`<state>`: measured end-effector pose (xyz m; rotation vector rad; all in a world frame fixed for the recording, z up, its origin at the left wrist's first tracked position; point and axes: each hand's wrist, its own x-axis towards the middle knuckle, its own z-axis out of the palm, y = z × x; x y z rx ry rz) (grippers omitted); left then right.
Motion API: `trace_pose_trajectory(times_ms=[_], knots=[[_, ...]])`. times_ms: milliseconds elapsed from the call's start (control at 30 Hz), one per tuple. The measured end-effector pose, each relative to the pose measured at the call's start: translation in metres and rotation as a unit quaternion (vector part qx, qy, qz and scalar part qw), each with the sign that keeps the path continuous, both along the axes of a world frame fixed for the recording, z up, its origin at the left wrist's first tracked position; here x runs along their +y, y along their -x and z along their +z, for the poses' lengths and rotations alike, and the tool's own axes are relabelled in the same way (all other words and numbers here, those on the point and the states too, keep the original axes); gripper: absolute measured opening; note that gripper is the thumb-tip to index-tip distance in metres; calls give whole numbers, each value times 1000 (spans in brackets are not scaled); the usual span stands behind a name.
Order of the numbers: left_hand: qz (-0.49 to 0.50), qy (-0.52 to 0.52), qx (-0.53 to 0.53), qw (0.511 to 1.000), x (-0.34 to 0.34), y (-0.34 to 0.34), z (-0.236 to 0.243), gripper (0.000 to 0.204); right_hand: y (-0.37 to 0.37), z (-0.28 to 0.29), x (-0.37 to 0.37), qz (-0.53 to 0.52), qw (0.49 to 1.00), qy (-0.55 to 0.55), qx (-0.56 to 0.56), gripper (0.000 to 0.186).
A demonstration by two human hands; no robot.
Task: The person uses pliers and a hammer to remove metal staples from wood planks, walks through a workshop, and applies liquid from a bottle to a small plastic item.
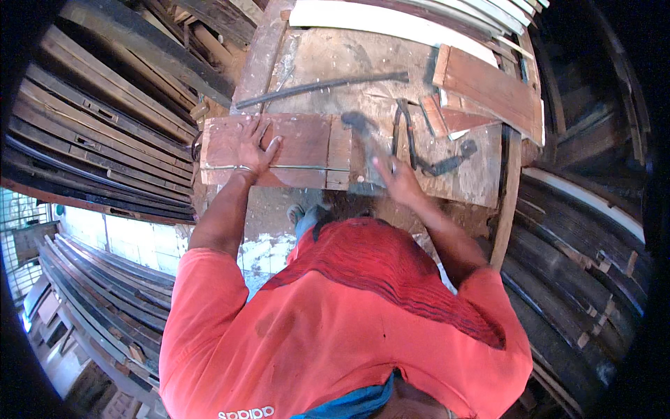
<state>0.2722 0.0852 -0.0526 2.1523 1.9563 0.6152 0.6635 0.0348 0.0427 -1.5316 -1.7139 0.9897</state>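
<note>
My left hand (258,148) lies on a reddish-brown wooden board (300,136), fingers spread, pressing its left part. The board lies flat along the near edge of the workbench (380,52), and a thin pale line runs along its near side. A narrower wood piece (339,143) sits at the board's right end. My right hand (403,183) is closed round the handle of a hammer (356,121), smeared by motion; its head is beside the board's right end. Just beyond that hand are long-handled pincers (407,133) and a dark tool with a bulky end (450,160).
A long dark bar (321,89) lies across the bench behind the board. Cut brown boards (492,87) are piled at the right, with a long white plank (391,28) along the far edge. Stacked timber (105,126) stands at the left, and dark planks (565,258) at the right.
</note>
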Motion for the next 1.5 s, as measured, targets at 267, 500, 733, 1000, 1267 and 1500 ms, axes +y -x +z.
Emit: trace_pose_trajectory(times_ms=[267, 500, 733, 1000, 1267, 1500], knots=[[-15, -35, 4, 999, 6, 3, 3, 59, 9, 46, -14, -25, 969, -74, 234, 56], [-10, -14, -53, 998, 12, 9, -1, 59, -16, -5, 15, -12, 974, 218, -56, 68], [-20, -31, -21, 999, 9, 5, 4, 59, -20, -28, -27, -36, 990, -96, 100, 61], [-24, -21, -18, 999, 10, 16, -11, 60, 11, 55, -4, -12, 970, 225, 88, 59], [-30, -40, -7, 999, 16, 11, 3, 64, -2, -24, -25, 4, 976, 201, -90, 68], [-56, -58, -2, 997, 18, 16, -10, 65, 37, -46, 16, -178, 974, 89, -109, 68]])
